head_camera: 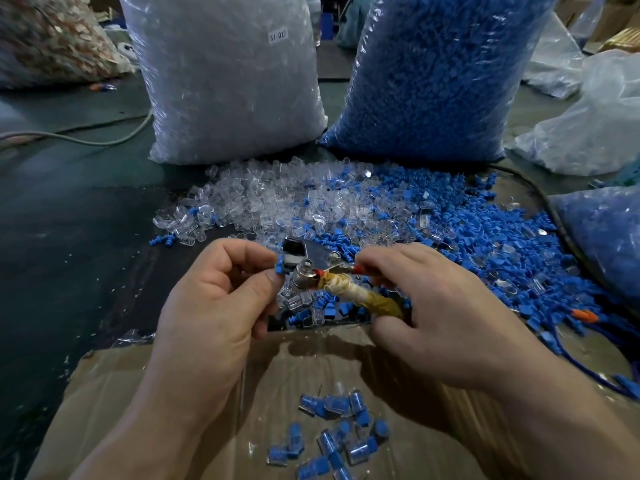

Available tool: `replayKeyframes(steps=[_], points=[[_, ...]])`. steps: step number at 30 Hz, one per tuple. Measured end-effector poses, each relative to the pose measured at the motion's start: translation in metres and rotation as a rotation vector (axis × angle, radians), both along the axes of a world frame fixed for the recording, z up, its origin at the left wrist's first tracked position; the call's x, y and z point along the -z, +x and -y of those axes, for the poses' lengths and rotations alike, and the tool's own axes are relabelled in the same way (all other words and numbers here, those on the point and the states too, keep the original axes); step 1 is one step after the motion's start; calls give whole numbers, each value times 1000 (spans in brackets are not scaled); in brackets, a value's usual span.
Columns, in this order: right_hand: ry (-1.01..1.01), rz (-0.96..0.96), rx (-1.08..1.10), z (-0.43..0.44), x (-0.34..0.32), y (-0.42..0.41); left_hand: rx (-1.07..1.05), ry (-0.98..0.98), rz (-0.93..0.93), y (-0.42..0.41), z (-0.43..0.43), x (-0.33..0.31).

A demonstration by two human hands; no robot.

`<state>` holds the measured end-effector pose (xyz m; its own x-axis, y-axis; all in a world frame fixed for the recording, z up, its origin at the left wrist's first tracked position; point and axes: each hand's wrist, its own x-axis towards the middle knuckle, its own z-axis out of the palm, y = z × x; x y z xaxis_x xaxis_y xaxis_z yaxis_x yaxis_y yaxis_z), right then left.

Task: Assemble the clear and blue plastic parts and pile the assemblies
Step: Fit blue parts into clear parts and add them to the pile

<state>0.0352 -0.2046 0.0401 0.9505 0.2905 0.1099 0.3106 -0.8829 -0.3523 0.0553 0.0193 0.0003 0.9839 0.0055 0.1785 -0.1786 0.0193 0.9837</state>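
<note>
Presently the left hand [221, 292] pinches a blue part [280, 266] between thumb and forefinger, holding it against the head of a small metal press tool [311, 263]. The right hand [436, 306] is closed around the tool's taped handle [367, 296], which runs down and to the right from the head. The part sits at the left end of the tool, so the left hand is the nearer one; the right hand stands off along the handle. Whether a clear piece is already seated in the head cannot be told. By judgement, the coming move turns on keeping the part square to the head while the right hand squeezes.

Loose clear parts [263, 199] and loose blue parts [485, 233] lie heaped on the table beyond both hands. Finished assemblies [332, 434] lie in a small pile on the cardboard sheet [114, 410], below and between the wrists. Two full bags, one clear [225, 81] and one blue [436, 74], stand behind the heaps.
</note>
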Motion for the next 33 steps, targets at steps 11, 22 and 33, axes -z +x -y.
replayKeyframes(steps=[11, 22, 33], points=[[-70, 29, 4, 0, 0, 3, -3, 52, 38, -2, 4, -2], [-116, 33, 144, 6, 8, 9, -78, 100, -135, -3, 1, -9], [-175, 104, 239, 3, 12, 21, 13, 330, -269, -14, 23, -13]])
